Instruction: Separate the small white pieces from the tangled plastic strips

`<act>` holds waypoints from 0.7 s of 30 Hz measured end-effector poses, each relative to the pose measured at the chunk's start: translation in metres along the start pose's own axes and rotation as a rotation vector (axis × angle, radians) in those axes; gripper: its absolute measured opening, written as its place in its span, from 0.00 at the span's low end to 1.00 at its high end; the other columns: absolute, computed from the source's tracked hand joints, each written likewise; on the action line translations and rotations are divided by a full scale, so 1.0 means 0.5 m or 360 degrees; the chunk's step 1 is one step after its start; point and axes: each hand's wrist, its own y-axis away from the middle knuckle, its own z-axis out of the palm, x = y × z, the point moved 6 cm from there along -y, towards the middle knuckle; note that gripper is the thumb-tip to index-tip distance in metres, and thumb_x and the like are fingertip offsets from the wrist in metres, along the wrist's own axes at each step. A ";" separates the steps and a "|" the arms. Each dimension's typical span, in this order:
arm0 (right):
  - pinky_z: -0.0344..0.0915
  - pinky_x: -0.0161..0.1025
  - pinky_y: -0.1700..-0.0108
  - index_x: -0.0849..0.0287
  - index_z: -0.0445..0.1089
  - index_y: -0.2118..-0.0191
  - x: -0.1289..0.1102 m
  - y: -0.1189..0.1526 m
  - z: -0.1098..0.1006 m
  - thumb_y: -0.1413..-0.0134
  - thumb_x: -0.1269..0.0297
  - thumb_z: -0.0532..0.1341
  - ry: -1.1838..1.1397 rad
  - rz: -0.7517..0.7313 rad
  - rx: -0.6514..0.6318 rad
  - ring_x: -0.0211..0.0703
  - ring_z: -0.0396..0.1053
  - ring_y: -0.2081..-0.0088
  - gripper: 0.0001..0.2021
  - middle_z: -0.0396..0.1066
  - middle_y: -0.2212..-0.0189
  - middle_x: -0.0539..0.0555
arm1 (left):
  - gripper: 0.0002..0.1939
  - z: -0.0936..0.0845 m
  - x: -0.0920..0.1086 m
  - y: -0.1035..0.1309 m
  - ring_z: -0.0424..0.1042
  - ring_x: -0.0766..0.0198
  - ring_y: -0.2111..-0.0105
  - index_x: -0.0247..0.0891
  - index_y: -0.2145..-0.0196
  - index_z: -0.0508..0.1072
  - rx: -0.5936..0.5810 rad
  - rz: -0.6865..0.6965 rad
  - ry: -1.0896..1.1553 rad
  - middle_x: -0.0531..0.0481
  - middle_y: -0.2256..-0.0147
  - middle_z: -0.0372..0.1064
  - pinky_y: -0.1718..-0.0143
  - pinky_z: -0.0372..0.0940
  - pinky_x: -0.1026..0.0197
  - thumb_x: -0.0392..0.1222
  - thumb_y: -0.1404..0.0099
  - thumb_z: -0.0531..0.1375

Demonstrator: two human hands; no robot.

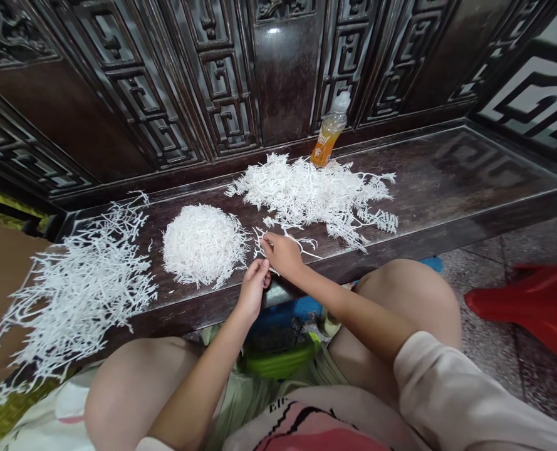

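My left hand [255, 283] is closed in a pinch near the front edge of the dark wooden bench [428, 181]. Just above and to its right, my right hand [282, 254] also pinches, fingertips on a thin white branched piece [306, 243]. What the left fingertips grip is too small to make out. A round heap of short white bits [204, 245] lies left of my hands. Behind them spreads a pile of white branched pieces [301, 191]. Bare, thin white branching stems [90, 282] form a loose heap at the far left.
A bottle of orange drink [329, 131] stands behind the back pile, against the carved wooden panel [287, 81]. Cardboard [0, 269] lies at the far left. A red plastic stool [532, 300] is at the right, and something green [281, 362] shows below my hands.
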 end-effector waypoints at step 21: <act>0.47 0.33 0.69 0.56 0.66 0.69 0.000 0.000 0.001 0.44 0.59 0.46 -0.0003 0.0051 -0.0029 0.36 0.62 0.74 0.14 0.69 0.76 0.50 | 0.07 -0.056 -0.028 -0.025 0.62 0.73 0.81 0.34 0.77 0.61 0.0528 -0.0461 0.0894 0.52 0.81 0.61 0.78 0.59 0.69 0.35 0.42 0.51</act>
